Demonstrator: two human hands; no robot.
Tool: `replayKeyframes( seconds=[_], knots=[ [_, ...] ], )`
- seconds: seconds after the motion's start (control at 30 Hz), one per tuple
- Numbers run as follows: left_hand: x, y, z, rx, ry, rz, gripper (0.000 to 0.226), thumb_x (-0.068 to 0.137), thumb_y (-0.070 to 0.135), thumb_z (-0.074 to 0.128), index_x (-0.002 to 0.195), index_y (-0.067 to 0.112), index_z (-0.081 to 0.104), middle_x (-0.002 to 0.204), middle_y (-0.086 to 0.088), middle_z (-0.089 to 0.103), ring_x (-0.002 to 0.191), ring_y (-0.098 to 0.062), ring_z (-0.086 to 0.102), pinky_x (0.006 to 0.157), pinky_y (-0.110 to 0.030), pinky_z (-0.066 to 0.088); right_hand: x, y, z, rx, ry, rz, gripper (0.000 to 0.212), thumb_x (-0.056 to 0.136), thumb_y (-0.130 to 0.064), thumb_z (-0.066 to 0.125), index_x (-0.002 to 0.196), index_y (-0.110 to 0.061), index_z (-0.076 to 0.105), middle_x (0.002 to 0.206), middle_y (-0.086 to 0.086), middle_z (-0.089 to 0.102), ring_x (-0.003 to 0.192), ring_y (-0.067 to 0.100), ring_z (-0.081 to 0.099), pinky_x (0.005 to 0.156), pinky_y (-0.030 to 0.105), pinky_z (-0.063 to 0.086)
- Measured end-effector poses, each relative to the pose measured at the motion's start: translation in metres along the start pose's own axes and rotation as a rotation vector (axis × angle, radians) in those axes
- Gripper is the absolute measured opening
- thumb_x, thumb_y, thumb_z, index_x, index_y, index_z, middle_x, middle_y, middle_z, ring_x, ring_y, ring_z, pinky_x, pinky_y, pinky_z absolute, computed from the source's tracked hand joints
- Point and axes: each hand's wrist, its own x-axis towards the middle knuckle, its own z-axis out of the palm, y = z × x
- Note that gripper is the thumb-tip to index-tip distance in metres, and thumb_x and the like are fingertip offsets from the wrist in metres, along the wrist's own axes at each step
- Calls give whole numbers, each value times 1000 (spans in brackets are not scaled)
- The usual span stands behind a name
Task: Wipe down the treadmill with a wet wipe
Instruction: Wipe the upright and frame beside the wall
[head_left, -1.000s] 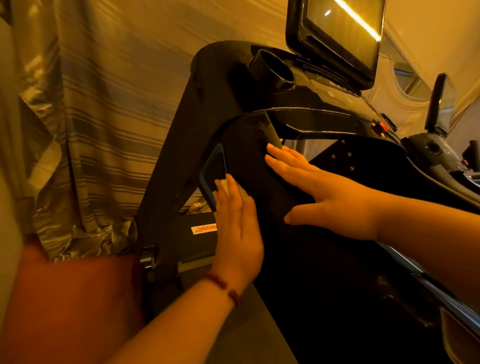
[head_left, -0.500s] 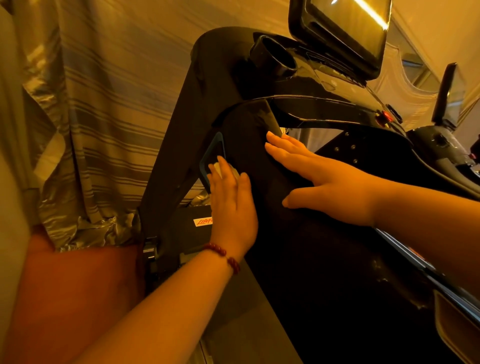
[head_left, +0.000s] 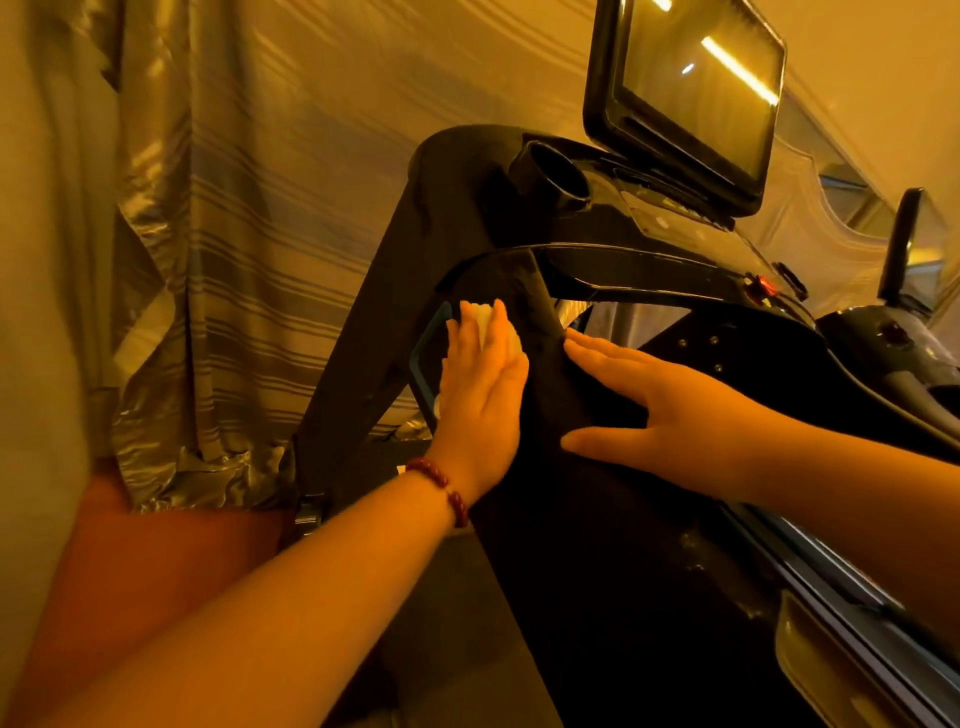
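Your left hand lies flat on the treadmill, fingers straight and close together, pressing the wipe against the dark side panel just below the bend where the handrail meets the upright. The wipe is bunched under your fingertips, with a white fold showing above them, beside a blue-edged trim on the panel's left edge. Your right hand rests flat on the same panel just right of the left one, fingers extended and together, thumb spread away below them; it holds nothing. A red bead bracelet sits on your left wrist. Above the hands the console carries a round cup holder and a dark screen that reflects a ceiling light strip and shows no readable text. A small red button glows at the right end of the handrail. A sliver of a pale label peeks out by your left wrist, its writing hidden. A striped curtain hangs behind the machine, and another machine stands at far right.
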Motion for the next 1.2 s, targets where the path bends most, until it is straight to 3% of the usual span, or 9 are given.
replayKeyframes(
  seconds=[0.13,0.23,0.4,0.63,0.7,0.8,0.87,1.07,1.2],
  knots=[
    [-44,1,15,-8,-55,128,46,94,47,17,135,56,-2,144,35,-24,134,10,-27,114,-23,-13,-10,4,8,123,72,34,80,82,-50,61,147,-48,14,151,-32,16,120,-9,22,96,16,30],
    [-52,5,15,-103,-108,103,39,94,48,18,127,65,6,135,50,-17,133,16,-23,116,-26,-10,-9,5,10,156,81,27,80,83,-49,62,148,-47,16,152,-31,16,123,-10,21,96,15,28],
    [-10,13,4,83,-64,101,41,94,44,16,135,46,14,144,27,-8,137,2,-22,119,-37,-8,-10,9,10,218,63,23,79,83,-47,63,148,-47,17,151,-32,16,131,-4,24,97,17,31],
    [-46,11,11,35,-107,137,45,95,47,17,127,64,-10,135,47,-21,131,15,-29,117,-30,-10,-7,11,13,269,73,16,79,84,-45,64,149,-45,18,150,-35,16,126,-8,24,98,16,29],
    [-30,16,8,62,-98,110,45,100,43,18,135,54,-8,147,33,-15,132,9,-28,119,-35,-8,-8,11,13,277,70,22,80,84,-44,64,149,-45,18,151,-33,16,131,-4,26,97,17,31],
    [-11,25,7,188,-66,88,44,104,32,23,148,32,20,159,8,1,142,-7,-17,119,-41,-6,-11,10,12,289,68,16,79,85,-42,63,149,-45,16,148,-31,20,124,-5,28,95,16,34],
    [-18,24,10,156,-52,134,40,103,36,24,143,37,29,158,13,8,144,-6,-11,119,-41,-5,-11,9,13,296,80,4,78,86,-41,64,148,-45,17,148,-31,21,119,-8,27,92,11,33],
    [-58,7,14,-54,-74,207,38,98,37,23,132,54,20,145,38,1,140,11,-11,121,-37,0,-10,10,14,279,102,1,83,83,-43,66,151,-40,18,154,-27,18,124,-10,21,97,14,23],
    [-21,13,8,20,-40,50,34,104,35,22,136,45,15,152,23,-4,136,5,-17,120,-42,-3,-11,9,11,270,60,25,84,84,-40,66,150,-42,14,155,-25,17,137,4,28,91,14,32]
  ],
)
